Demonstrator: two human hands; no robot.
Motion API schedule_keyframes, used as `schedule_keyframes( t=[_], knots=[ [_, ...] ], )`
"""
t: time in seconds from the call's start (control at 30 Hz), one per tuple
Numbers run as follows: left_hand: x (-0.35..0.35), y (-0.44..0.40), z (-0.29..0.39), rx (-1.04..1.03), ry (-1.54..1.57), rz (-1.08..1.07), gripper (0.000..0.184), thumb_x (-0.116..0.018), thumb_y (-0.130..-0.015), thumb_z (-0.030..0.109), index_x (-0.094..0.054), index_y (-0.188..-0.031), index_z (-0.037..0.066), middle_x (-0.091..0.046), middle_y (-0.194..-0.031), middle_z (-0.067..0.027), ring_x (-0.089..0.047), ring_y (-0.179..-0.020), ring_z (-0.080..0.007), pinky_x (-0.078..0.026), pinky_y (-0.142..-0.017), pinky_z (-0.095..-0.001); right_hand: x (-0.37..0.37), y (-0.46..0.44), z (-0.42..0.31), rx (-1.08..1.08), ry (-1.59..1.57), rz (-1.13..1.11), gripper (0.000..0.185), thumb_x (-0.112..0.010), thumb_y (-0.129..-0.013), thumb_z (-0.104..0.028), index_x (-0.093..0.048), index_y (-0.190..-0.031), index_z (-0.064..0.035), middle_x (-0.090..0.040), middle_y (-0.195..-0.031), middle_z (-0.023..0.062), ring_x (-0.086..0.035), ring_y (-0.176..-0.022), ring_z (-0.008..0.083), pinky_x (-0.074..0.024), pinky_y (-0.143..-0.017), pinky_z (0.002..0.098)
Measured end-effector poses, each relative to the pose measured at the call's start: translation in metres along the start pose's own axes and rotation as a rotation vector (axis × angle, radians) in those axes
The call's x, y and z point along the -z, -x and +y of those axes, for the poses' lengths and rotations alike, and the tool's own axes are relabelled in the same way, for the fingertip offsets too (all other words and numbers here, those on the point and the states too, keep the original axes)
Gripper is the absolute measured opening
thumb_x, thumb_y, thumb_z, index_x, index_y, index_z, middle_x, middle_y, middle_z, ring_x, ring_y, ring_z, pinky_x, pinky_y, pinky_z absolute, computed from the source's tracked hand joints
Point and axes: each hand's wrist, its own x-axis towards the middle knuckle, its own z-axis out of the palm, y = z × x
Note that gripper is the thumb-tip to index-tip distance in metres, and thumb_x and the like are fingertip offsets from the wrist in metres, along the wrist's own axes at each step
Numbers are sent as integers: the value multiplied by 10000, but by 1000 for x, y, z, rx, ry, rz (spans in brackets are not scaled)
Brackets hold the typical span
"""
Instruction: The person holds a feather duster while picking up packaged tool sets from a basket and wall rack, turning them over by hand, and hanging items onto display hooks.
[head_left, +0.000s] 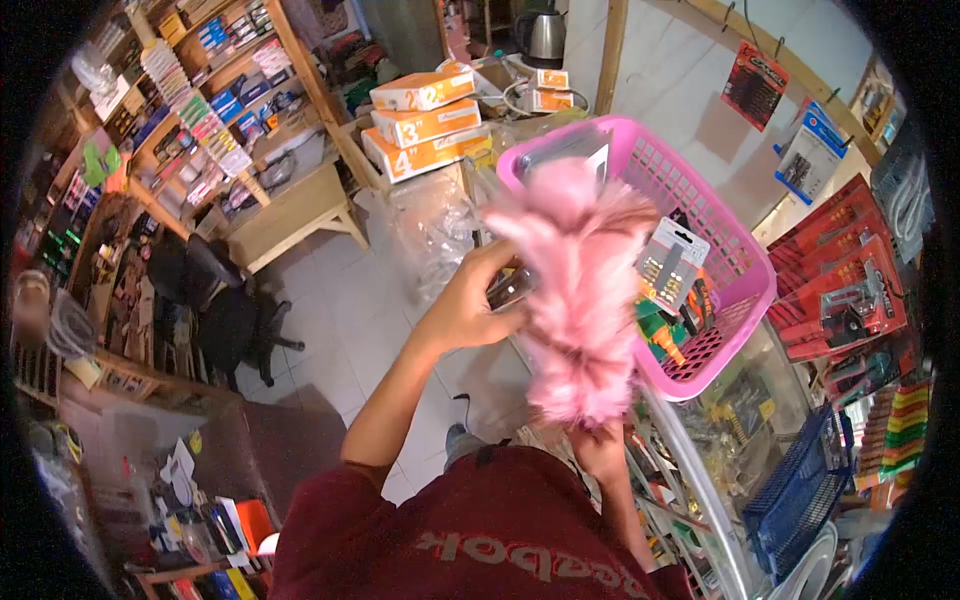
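A fluffy pink duster (pixel 585 290), blurred by motion, is in front of my chest, over the left edge of a pink plastic basket (pixel 735 215). Curved around a dark, shiny object (pixel 510 288) just left of the duster is my left hand (pixel 475 305). My right hand (pixel 598 445) is at the duster's lower end, its fingers mostly hidden beneath the fluff. Inside the basket lie a carded pack of small brass-coloured pieces (pixel 673 262) and a green and orange nozzle (pixel 662 335).
Orange and white boxes (pixel 425 130) are stacked beyond the basket, near a kettle (pixel 540 40). Carded tools (pixel 850 290) hang at the right. A metal rail (pixel 700 480) runs below the basket. A black chair (pixel 230 310) stands at the left.
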Motion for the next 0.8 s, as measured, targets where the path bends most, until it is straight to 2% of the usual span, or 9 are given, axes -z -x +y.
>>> schedule_keyframes(
  t=[0.17, 0.23, 0.27, 0.37, 0.47, 0.57, 0.67, 0.7, 0.8],
  knots=[
    [-8, 3, 22, 34, 213, 102, 362, -602, -685, 7, -538, -1041, 5, -594, -1077, -110, -580, -949, -170, -449, -817, -293, 23, -27, -40, -343, -11, -84, 176, -566, -777, 54, -546, -937, -17, -542, -904, 58, -515, -829, 149, -446, -770, 285],
    [-2, 7, 28, 20, 181, 115, 366, -602, -690, 5, -541, -1051, 11, -592, -1109, -113, -580, -971, -173, -449, -837, -296, 28, -26, -38, -284, -99, -155, 278, -595, -778, 40, -525, -1034, -43, -546, -932, 47, -535, -833, 133, -457, -730, 273],
    [4, 9, 33, 29, 139, 116, 382, -622, -688, 20, -549, -1063, 16, -590, -1128, -116, -581, -986, -175, -451, -851, -303, 22, -20, -28, 10, -158, -121, 363, -605, -774, 43, -507, -1110, -53, -555, -936, 32, -550, -831, 128, -464, -706, 269],
    [20, 51, 6, 49, -126, 54, 469, -683, -671, 111, -562, -1118, 36, -579, -1177, -130, -565, -1050, -206, -432, -908, -336, 31, -27, -22, 193, 162, -507, 577, -647, -757, -2, -390, -1274, 20, -532, -1180, 101, -502, -1120, 206, -429, -938, 352],
    [38, 126, -76, 58, -454, -62, 587, -745, -648, 226, -569, -1182, 58, -564, -1221, -145, -540, -1124, -252, -402, -974, -376, 32, -45, -6, 10, 110, -796, 636, -619, -744, 43, -341, -1316, 24, -505, -1225, 116, -483, -1157, 212, -412, -973, 353],
    [39, 130, -38, 100, -510, 81, 605, -760, -651, 256, -574, -1194, 65, -568, -1220, -147, -538, -1134, -282, -401, -985, -388, 17, -45, -3, -169, -186, -723, 576, -631, -748, 11, -402, -1276, 0, -527, -1203, 114, -526, -1101, 234, -425, -950, 368],
    [41, 110, -11, 68, -514, 92, 582, -749, -656, 211, -575, -1194, 75, -579, -1202, -140, -557, -1105, -283, -414, -971, -379, 13, -47, -36, -17, 81, -683, 312, -708, -745, -56, -605, -1037, -16, -644, -996, 65, -603, -898, 164, -487, -801, 307],
    [42, 98, -3, 56, -441, 110, 567, -739, -656, 185, -577, -1188, 77, -582, -1198, -138, -564, -1097, -281, -419, -965, -376, 28, -47, -11, 209, 424, -742, 354, -618, -813, -133, -535, -1130, 2, -584, -1094, 101, -564, -976, 181, -471, -835, 314],
    [37, 50, 30, 33, -38, 266, 514, -700, -654, 96, -587, -1155, 80, -588, -1188, -130, -578, -1077, -281, -431, -946, -369, 67, -41, 75, -507, -479, -820, 444, -456, -923, -297, -462, -1220, 33, -538, -1162, 131, -507, -1045, 167, -453, -821, 292]
  ],
)
